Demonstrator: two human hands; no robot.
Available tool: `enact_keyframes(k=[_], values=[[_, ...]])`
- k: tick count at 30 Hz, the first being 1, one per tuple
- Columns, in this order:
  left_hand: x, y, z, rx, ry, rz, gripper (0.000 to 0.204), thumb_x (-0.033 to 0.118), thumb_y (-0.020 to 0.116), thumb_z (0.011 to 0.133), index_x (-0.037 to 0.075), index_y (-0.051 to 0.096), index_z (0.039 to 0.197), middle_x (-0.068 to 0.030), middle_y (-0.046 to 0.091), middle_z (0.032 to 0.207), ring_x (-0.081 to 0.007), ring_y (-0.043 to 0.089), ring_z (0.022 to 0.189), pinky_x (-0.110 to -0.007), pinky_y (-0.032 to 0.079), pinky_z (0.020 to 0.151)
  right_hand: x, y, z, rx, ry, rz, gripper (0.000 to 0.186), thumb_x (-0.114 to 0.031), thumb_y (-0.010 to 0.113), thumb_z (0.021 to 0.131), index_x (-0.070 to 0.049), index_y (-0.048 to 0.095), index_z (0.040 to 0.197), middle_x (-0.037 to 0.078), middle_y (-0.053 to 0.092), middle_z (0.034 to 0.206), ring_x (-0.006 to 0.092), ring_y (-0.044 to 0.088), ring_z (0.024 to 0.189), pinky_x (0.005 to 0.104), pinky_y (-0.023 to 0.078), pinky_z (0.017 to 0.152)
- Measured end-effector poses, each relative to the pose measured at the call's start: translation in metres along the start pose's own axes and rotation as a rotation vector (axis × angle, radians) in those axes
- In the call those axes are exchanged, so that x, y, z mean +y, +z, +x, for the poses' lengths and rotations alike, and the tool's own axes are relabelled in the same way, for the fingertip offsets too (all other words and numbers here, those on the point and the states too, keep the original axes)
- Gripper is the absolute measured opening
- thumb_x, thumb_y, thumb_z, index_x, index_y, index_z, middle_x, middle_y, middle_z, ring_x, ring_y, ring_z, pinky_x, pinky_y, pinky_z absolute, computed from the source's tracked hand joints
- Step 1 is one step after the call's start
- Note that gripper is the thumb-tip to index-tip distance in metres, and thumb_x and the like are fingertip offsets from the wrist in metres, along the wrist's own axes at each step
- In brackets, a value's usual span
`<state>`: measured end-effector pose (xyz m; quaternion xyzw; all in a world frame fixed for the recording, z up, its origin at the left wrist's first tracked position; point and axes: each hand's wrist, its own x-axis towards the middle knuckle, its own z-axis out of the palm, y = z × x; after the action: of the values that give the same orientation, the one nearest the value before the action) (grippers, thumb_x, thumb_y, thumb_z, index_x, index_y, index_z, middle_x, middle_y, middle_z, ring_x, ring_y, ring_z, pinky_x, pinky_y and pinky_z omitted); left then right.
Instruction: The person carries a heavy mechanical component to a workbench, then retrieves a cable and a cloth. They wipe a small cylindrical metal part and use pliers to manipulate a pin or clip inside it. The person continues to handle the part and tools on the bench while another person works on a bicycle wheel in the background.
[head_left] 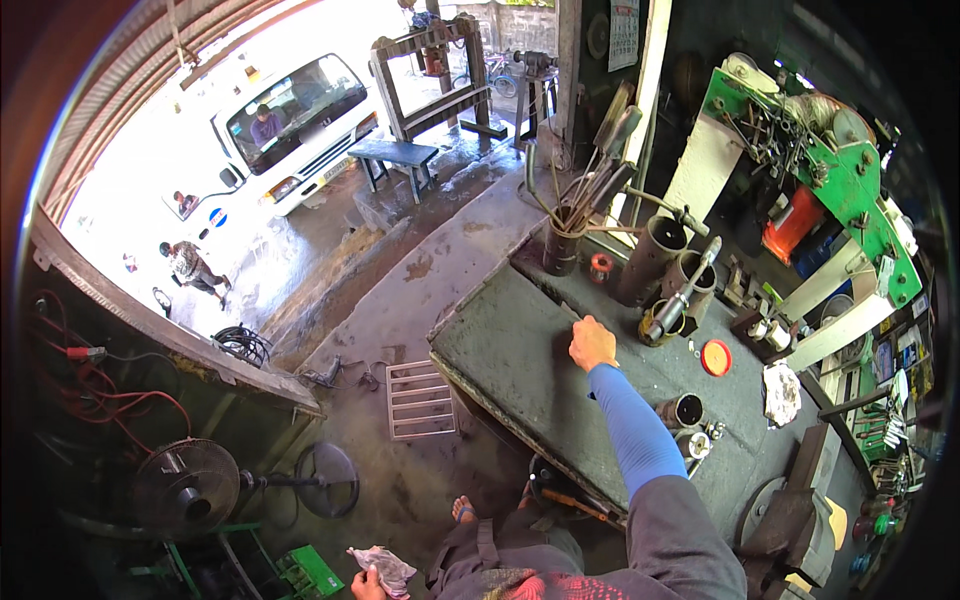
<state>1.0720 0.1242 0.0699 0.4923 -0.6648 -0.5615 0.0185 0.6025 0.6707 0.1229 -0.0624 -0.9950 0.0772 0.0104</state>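
My right hand is closed above the dark workbench, its arm in a blue sleeve. Whatever its fingers hold, if anything, is hidden. Beyond it stands a metal can of long tools. To its right are upright metal cylinders and a chrome-coloured tool with a long shaft leaning across a can. Down at the lower edge, my left hand grips a crumpled, greyish-pink rag, away from the bench.
A red-rimmed lid, a short cylinder and a vise are on the bench's right. A slatted metal frame lies on the floor. A fan stands left. Outside are a white truck and a walking person.
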Motion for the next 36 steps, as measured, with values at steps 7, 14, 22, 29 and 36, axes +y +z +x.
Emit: enact_keyframes(k=[7,14,22,29,36], values=[[0.112,0.063,-0.01,-0.098,0.224,0.212,0.042,0.029,0.071,0.099,-0.008,0.068,0.119,-0.0134,0.074,0.102,-0.0184,0.067,0.087,-0.034,0.053,0.076,0.002,0.0,0.008,-0.097,0.165,0.111,0.027,-0.016,0.068,0.082,-0.002,0.074,0.104,0.02,0.068,0.119,0.0404,0.069,0.111,0.0503,0.057,0.093],[0.154,0.119,0.018,-0.287,0.384,0.096,0.028,0.02,0.067,0.102,-0.007,0.069,0.11,-0.0047,0.068,0.09,-0.012,0.06,0.08,-0.03,0.05,0.072,-0.033,-0.032,-0.015,-0.048,-0.078,0.603,0.019,-0.018,0.075,0.076,0.0,0.077,0.083,0.012,0.074,0.073,0.032,0.072,0.07,0.045,0.055,0.066],[0.269,0.225,-0.043,-1.055,0.553,0.04,0.032,0.033,0.058,0.109,0.002,0.066,0.11,0.0016,0.062,0.086,-0.0073,0.056,0.077,-0.027,0.047,0.069,-0.16,-0.087,-0.183,-0.581,-0.046,1.549,0.007,-0.005,0.076,0.084,-0.003,0.072,0.088,-0.002,0.069,0.087,0.0085,0.061,0.081,0.0257,0.048,0.077],[0.254,0.228,-0.034,-1.436,0.182,-0.164,0.028,0.021,0.063,0.108,0.001,0.062,0.127,0.0017,0.065,0.104,-0.006,0.059,0.094,-0.025,0.05,0.084,-0.178,-0.059,-0.221,-0.302,0.166,1.806,0.008,0.004,0.066,0.086,0.001,0.07,0.092,0.001,0.07,0.089,0.0089,0.061,0.079,0.0241,0.048,0.075],[0.267,0.217,-0.037,-1.413,0.687,0.459,0.027,0.023,0.064,0.104,0.0,0.067,0.118,-0.009,0.071,0.099,-0.0171,0.066,0.089,-0.033,0.053,0.081,-0.165,-0.084,-0.254,-0.409,0.022,1.156,0.022,-0.014,0.064,0.093,0.002,0.072,0.107,0.003,0.073,0.093,0.0109,0.063,0.084,0.029,0.051,0.077]])
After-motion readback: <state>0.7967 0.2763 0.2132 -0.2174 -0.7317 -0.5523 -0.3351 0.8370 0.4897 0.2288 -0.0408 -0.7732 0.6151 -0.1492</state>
